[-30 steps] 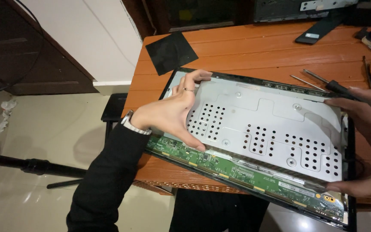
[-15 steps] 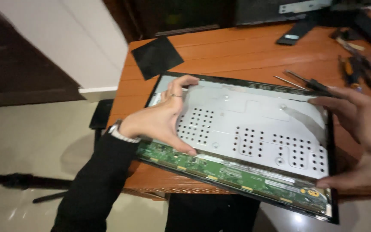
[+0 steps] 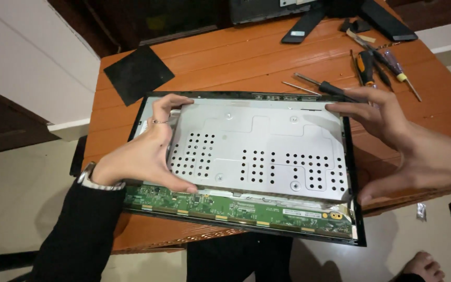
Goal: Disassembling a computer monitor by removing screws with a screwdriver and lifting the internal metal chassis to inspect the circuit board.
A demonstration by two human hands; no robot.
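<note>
A flat display panel point(image 3: 246, 167) lies back-up on an orange wooden table point(image 3: 267, 57). A perforated silver metal shield plate point(image 3: 259, 149) covers most of it, and a green circuit board strip point(image 3: 236, 209) runs along its near edge. My left hand point(image 3: 147, 151) grips the left edge of the metal plate, thumb on the near corner and fingers over the far corner; there is a ring on one finger and a watch at the wrist. My right hand point(image 3: 392, 141) clasps the plate's right edge, fingers on the far corner and thumb at the near corner.
A black square sheet point(image 3: 138, 74) lies at the table's far left. Several screwdrivers point(image 3: 371, 70) lie at the far right, one black-handled point(image 3: 330, 89) just behind the panel. A black monitor stand point(image 3: 340, 18) sits at the back. A bare foot point(image 3: 424, 266) shows on the floor.
The view has swung right and nearer, so the panel sits more central. Both hands keep the same hold on the metal plate's two side edges.
</note>
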